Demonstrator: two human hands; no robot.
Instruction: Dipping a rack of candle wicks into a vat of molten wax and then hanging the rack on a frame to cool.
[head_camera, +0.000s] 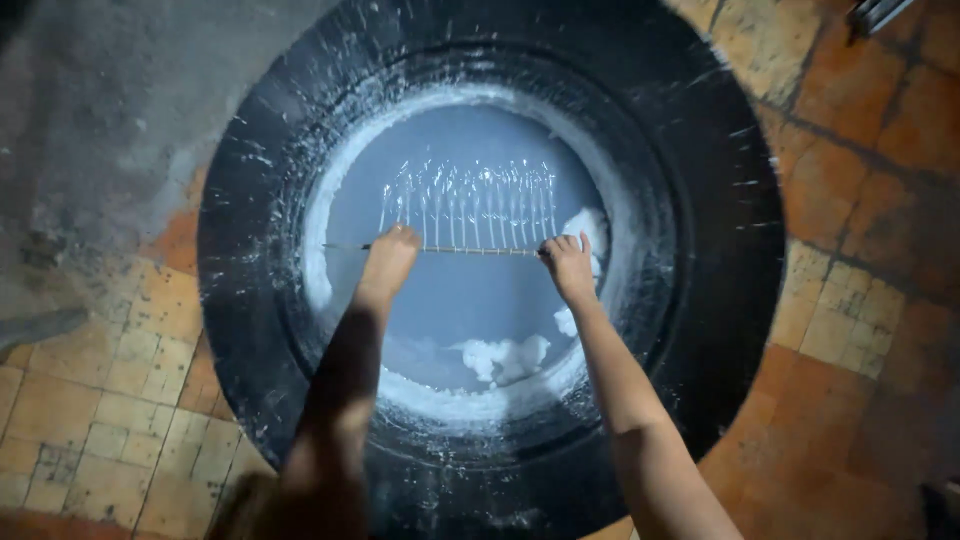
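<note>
Candles (470, 208), a row of thin white ones, hung side by side from a slim horizontal rod (465, 250) over the middle of a round vat (250, 250). Their lower ends reached toward the pale blue-grey liquid (450, 300) that filled the vat, and whether they touched it could not be told. The rod ran level across the opening, its left tip poking out past the hand on that side.

At the rod's left part the left hand (388, 262) was closed around it, fingers curled over the top. At the right end the right hand (567, 266) was likewise clamped on the rod, knuckles up. Both bare forearms stretched down from the lower edge of the view toward the centre of the vat.

White lumps (505, 357) floated on the liquid near the closer side, and another pale clump (585, 228) lay just beside the right hand. A crust of white ringed the inner wall at the liquid's edge. The vat's broad black rim was streaked and spattered with white drips.

Around it lay a worn floor of orange-brown tiles (90, 400), stained and dusty, with a grey patch (110, 110) at the upper left.
</note>
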